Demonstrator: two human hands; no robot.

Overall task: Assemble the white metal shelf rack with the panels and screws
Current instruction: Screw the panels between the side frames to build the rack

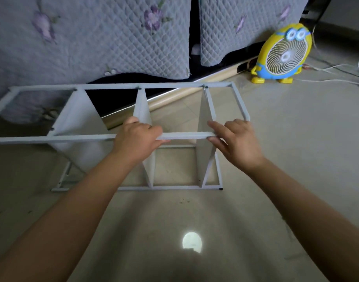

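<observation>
Rack [73, 137] rail gripped by left hand [137, 138].

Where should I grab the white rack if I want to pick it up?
Grab the near top rail, coming from above, hands apart like the left hand and right hand here. It is a thin level bar fingers can curl round. The flat panels give nothing to wrap.

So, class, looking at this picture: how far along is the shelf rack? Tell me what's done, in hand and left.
Done: three panels sit between the two long frames of the rack, lying on the floor. In hand: the left hand grips the near rail; the right hand pinches it by the end panel. Left: whether every joint is screwed tight cannot be told.
</observation>
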